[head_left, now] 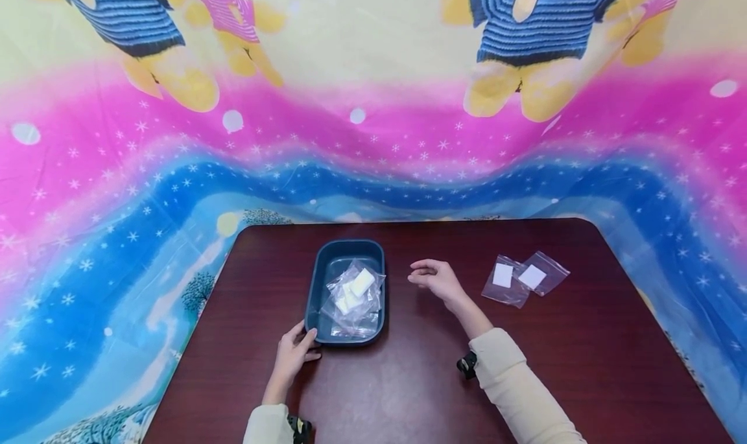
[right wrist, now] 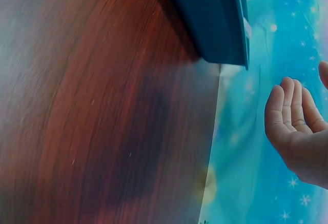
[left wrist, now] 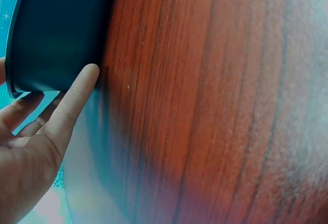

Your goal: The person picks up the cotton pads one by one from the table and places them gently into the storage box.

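Observation:
A dark blue tray (head_left: 320, 282) stands on the brown table (head_left: 408, 379) with several clear plastic bags of white pieces (head_left: 355, 295) inside. My left hand (head_left: 294, 353) rests with relaxed fingers against the tray's near left corner; in the left wrist view its fingers (left wrist: 72, 101) touch the tray wall (left wrist: 56, 29). My right hand (head_left: 434, 279) hovers empty just right of the tray, fingers loosely bent; the right wrist view shows its relaxed palm (right wrist: 297, 131) beside the tray's edge (right wrist: 220, 19). Two more bags (head_left: 522, 279) lie to the right of that hand.
A colourful cartoon-print cloth (head_left: 373, 139) hangs behind and drapes around the table. The table's far edge lies just behind the tray.

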A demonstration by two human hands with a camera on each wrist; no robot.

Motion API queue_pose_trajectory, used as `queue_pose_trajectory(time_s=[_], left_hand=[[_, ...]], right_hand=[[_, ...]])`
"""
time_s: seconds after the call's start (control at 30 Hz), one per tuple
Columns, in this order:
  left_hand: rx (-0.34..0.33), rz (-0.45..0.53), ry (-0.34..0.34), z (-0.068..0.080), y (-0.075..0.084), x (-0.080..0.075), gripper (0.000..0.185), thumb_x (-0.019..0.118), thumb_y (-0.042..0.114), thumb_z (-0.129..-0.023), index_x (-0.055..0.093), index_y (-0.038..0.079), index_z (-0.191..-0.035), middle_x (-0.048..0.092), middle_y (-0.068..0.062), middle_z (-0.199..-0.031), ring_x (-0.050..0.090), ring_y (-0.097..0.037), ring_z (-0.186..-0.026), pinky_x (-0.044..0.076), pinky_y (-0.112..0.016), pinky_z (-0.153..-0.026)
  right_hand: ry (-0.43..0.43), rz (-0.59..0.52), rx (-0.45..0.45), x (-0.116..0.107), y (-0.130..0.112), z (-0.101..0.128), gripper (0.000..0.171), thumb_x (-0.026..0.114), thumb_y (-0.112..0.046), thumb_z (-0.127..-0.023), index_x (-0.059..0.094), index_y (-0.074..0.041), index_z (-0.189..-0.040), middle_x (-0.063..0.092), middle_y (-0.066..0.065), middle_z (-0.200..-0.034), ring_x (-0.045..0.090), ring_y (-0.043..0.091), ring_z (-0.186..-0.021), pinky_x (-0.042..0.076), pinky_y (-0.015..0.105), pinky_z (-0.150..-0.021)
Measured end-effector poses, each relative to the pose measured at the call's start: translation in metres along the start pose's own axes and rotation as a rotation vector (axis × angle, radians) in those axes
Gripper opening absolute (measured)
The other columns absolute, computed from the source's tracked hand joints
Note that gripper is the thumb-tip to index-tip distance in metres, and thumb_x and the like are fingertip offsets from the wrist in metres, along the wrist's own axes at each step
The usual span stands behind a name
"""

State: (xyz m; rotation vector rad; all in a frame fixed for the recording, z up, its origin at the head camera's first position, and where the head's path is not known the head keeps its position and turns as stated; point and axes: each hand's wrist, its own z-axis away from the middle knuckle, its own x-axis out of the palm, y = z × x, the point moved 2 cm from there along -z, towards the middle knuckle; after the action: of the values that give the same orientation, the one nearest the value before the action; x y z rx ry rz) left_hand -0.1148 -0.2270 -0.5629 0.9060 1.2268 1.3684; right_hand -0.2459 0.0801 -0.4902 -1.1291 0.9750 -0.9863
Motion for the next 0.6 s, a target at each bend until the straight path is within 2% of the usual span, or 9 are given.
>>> queue_pose_trajectory(time_s=[0.07,0.23,0.47,0.6], left_hand=[[-0.002,-0.004,-0.001,0.0,0.0,0.0,0.051,0.052,0.013,-0.093,0.034,-0.008,-0.136,0.05,-0.036,-0.114,0.061,-0.036,-0.086,0.056,-0.043,-0.066],[-0.004,-0.002,0.013,0.0,-0.001,0.0,0.051,0.051,0.012,-0.093,0.033,-0.008,-0.136,0.05,-0.037,-0.114,0.061,-0.037,-0.086,0.056,-0.042,-0.065],[0.002,0.0,0.008,0.002,0.0,0.002,0.049,0.05,0.01,-0.094,0.033,-0.01,-0.136,0.05,-0.038,-0.114,0.061,-0.038,-0.085,0.056,-0.042,-0.064],[0.005,0.012,-0.002,0.003,0.001,0.003,0.051,0.05,0.01,-0.094,0.03,-0.01,-0.136,0.049,-0.038,-0.114,0.06,-0.039,-0.087,0.056,-0.043,-0.066]], right_hand=[[0.003,-0.003,-0.002,-0.005,0.002,0.001,0.031,0.067,-0.005,-0.081,0.059,0.007,-0.108,0.064,0.008,-0.086,0.062,0.014,-0.075,0.054,0.032,-0.071],[0.02,-0.012,-0.01,-0.015,0.01,0.002,0.031,0.068,-0.005,-0.08,0.06,0.008,-0.107,0.064,0.004,-0.082,0.062,0.017,-0.077,0.053,0.039,-0.075],[0.037,0.024,0.016,-0.032,0.021,0.008,0.035,0.067,-0.008,-0.082,0.057,0.008,-0.111,0.063,0.006,-0.086,0.062,0.012,-0.075,0.051,0.046,-0.081],[0.05,0.018,0.012,-0.044,0.027,0.012,0.039,0.068,-0.011,-0.082,0.056,0.008,-0.113,0.063,0.008,-0.089,0.063,0.015,-0.078,0.049,0.048,-0.083]])
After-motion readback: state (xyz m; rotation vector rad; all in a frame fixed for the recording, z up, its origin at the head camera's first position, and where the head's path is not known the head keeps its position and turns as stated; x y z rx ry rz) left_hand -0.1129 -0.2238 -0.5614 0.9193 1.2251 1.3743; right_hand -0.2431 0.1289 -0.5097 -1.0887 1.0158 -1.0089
